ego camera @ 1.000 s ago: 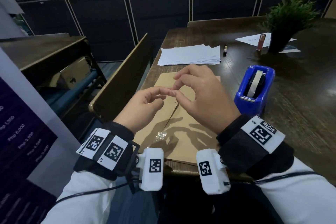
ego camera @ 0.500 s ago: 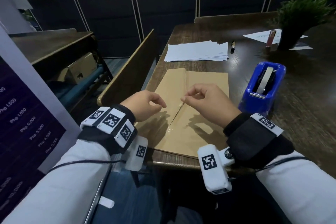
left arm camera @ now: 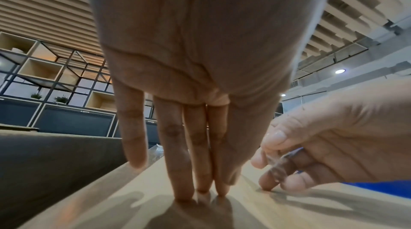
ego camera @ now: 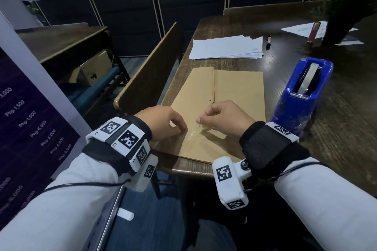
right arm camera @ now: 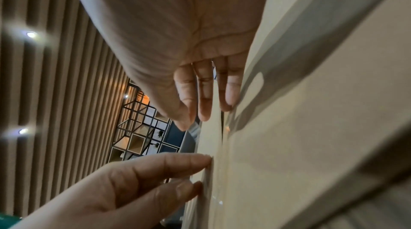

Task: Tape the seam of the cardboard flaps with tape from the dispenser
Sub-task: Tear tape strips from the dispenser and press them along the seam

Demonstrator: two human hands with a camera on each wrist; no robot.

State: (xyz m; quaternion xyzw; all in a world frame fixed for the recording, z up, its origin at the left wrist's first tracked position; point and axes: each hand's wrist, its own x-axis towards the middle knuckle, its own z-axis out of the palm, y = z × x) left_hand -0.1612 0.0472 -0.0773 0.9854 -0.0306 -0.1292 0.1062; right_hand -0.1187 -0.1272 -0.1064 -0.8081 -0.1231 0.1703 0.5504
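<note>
Clear tape strip is hanging in the right hand's pinching grip, left hand's straight fingers pressing tan cardboard flaps; beyond it, the seam is lying largely untaped.

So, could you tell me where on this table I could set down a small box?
Bare table lies right of the tape dispenser, and a strip runs between the cardboard flaps and the stack of papers. The near edge is crowded: left hand and right hand work there.

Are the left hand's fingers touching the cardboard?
Touching. In the left wrist view, the left hand has straight fingertips that meet the cardboard with their shadows starting right at the tips.
</note>
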